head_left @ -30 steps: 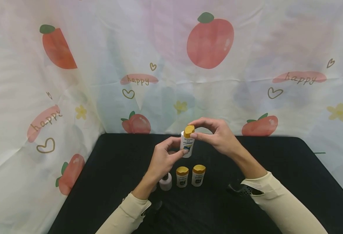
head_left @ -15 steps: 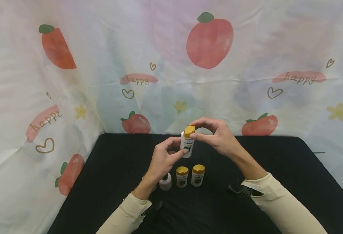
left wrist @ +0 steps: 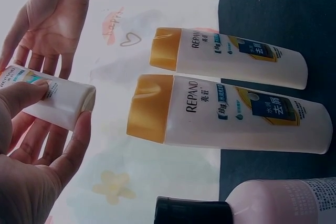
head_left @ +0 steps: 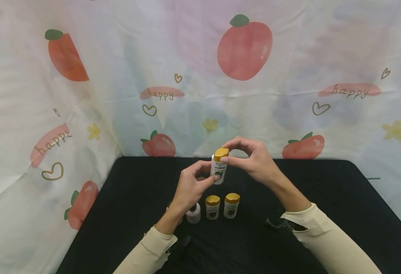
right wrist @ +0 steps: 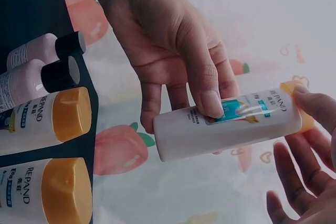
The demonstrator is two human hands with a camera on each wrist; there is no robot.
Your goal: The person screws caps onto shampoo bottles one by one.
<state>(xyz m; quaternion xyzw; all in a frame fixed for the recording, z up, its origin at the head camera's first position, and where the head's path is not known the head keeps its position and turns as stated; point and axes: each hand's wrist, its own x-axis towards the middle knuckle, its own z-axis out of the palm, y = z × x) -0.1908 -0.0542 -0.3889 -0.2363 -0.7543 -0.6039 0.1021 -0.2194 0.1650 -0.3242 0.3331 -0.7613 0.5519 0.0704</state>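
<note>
A white shampoo bottle (head_left: 219,168) with a gold cap (head_left: 221,153) is held up over the table, slightly tilted. Around its lower body are the fingers and thumb of my left hand (head_left: 192,183); the thumb lies across the label. My right hand (head_left: 260,161) pinches the gold cap between thumb and fingers. The cap sits on the bottle's top. In the right wrist view, the held bottle (right wrist: 231,129) has its base toward the left hand (right wrist: 178,40) and its cap by the right fingers.
Two similar gold-capped bottles, one on the left (head_left: 212,209) and one on the right (head_left: 232,207), stand on the black table (head_left: 255,243). Left of them stand a pink bottle (head_left: 193,215) with a black cap and another pink bottle (right wrist: 37,48). A printed curtain (head_left: 200,114) hangs behind.
The right thumb has shifted slightly left across the cap. Both hands and the held bottle otherwise stay in nearly the same place, and the standing bottles have not moved.
</note>
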